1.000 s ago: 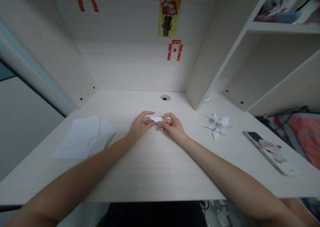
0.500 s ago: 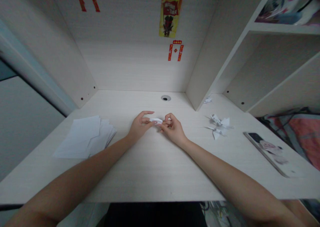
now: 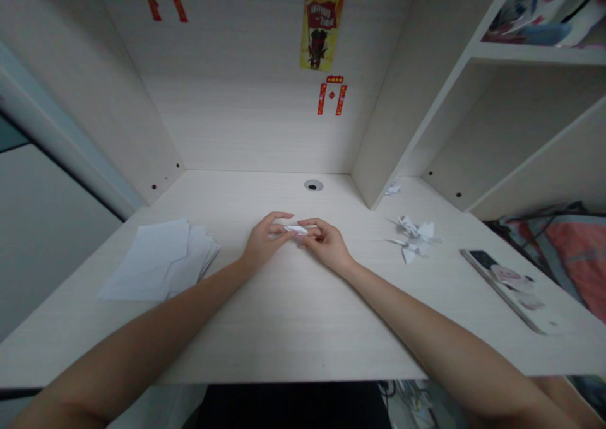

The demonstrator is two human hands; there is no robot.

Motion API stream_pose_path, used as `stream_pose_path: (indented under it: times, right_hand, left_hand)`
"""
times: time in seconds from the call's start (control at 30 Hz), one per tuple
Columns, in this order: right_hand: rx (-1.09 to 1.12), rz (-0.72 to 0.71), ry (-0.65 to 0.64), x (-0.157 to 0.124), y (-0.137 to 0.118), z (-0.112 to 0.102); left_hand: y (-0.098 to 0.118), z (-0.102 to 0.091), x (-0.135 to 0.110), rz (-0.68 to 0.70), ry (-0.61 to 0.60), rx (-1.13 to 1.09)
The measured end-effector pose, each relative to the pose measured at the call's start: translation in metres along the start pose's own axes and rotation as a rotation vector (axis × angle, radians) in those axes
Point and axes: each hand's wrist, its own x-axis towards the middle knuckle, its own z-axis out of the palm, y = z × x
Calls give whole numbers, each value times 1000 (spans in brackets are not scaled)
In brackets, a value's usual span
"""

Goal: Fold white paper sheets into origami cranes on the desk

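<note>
Between my two hands is a small folded piece of white paper [image 3: 297, 229], held just above the desk [image 3: 265, 328]. My left hand [image 3: 265, 238] pinches its left end between thumb and fingers, with the index finger stretched out above it. From the other side, my right hand [image 3: 327, 241] grips the right end, thumb below and fingers curved over. The fingertips hide part of the folds. Off to the right lie several folded paper cranes [image 3: 413, 236]. A stack of white paper sheets [image 3: 158, 258] rests by my left forearm.
A phone [image 3: 511, 290] lies at the desk's right side. An upright divider panel [image 3: 392, 101] rises behind the paper cranes. At the back there is a round cable hole [image 3: 313, 185]. Red and grey cloth [image 3: 572, 246] lies at the far right.
The right index finger has uncurled and reaches further left over the folded paper. My left hand stays in nearly the same place, still pinching the paper.
</note>
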Motion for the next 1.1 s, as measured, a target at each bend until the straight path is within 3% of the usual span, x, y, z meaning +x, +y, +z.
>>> stream_pose_path:
  times: [0.67,0.83,1.1]
  right_hand:
    - [28,5,-3,2,5,1]
    - [-69,-34,17,1,6,0]
    - [-469,-179,156,-1,-1,-4]
  left_hand:
    - [-4,0,1,73,10,118]
    - [-8,0,0,119,55,230]
    - [-5,2,-4,179,82,251]
